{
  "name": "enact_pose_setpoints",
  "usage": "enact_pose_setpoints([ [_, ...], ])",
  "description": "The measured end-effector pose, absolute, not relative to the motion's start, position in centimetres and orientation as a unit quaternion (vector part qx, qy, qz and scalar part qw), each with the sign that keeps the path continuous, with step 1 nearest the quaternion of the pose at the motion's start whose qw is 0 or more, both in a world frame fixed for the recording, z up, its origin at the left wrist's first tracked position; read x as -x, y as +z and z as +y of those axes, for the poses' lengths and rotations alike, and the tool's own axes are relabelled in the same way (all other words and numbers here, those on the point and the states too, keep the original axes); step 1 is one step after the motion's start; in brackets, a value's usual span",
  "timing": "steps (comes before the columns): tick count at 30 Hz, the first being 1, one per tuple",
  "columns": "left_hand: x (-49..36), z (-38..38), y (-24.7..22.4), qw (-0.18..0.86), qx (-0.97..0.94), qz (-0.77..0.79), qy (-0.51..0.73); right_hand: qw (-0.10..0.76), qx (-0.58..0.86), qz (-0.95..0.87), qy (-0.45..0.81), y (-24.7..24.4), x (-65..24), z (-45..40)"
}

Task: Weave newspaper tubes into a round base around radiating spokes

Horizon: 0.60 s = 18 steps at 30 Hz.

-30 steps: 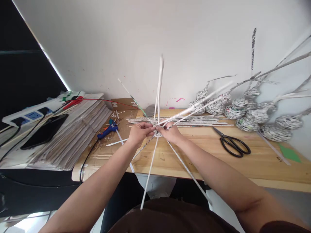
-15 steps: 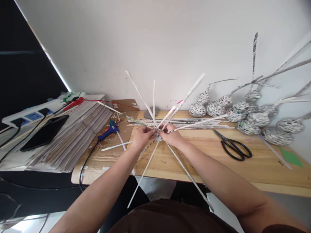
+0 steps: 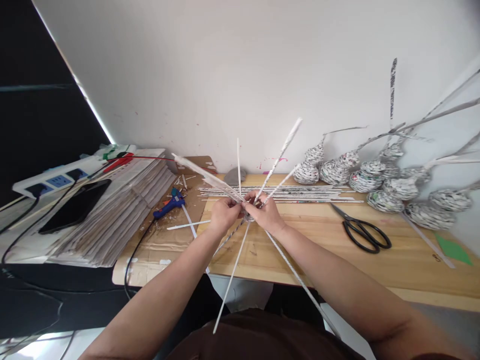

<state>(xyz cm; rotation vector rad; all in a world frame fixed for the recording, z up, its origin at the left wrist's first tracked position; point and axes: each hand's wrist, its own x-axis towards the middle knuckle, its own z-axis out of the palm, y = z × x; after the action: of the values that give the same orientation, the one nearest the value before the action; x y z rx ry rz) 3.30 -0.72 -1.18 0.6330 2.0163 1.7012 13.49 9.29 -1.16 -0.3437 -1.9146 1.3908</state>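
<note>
Between my hands, above the wooden table, is a small woven piece (image 3: 248, 217) with rolled-paper sticks (image 3: 282, 146) spreading out from it like spokes. My left hand (image 3: 225, 214) pinches the piece at its left side, fingers closed near the centre. My right hand (image 3: 265, 212) grips it from the right, thumb near the middle and fingers curled behind. One paper stick (image 3: 233, 280) points down toward my lap, another (image 3: 296, 275) slants down right past my forearm. The fingers hide most of the woven centre.
Behind my hands lies a row of loose paper sticks (image 3: 318, 192). Black-handled scissors (image 3: 362, 230) and several woven paper gourds (image 3: 386, 201) are at the right. At the left are a blue glue gun (image 3: 170, 202), a paper stack (image 3: 123, 215), a phone (image 3: 77, 205) and a power strip (image 3: 56, 177).
The spokes have shifted round: the upper-left stick has swung lower to the left, and the long right-hand one no longer reaches toward the gourds. Both hands stay closed at the centre.
</note>
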Motion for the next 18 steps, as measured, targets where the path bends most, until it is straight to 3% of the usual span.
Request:
enact_pose_setpoints([
  [10, -3.2, -1.2, -0.6, 0.228, -0.241, 0.706, 0.626, 0.416, 0.083, -0.805, 0.414, -0.7, -13.9, 9.3],
  [14, -3.0, -1.4, 0.5, 0.233, -0.222, 0.682, 0.657, 0.403, 0.140, -0.763, 0.486, -0.9, -13.7, 9.3],
  [18, -2.7, -1.7, 1.2, 0.245, -0.221, 0.664, 0.671, 0.318, 0.164, -0.741, 0.568, -1.4, -13.2, 9.4],
])
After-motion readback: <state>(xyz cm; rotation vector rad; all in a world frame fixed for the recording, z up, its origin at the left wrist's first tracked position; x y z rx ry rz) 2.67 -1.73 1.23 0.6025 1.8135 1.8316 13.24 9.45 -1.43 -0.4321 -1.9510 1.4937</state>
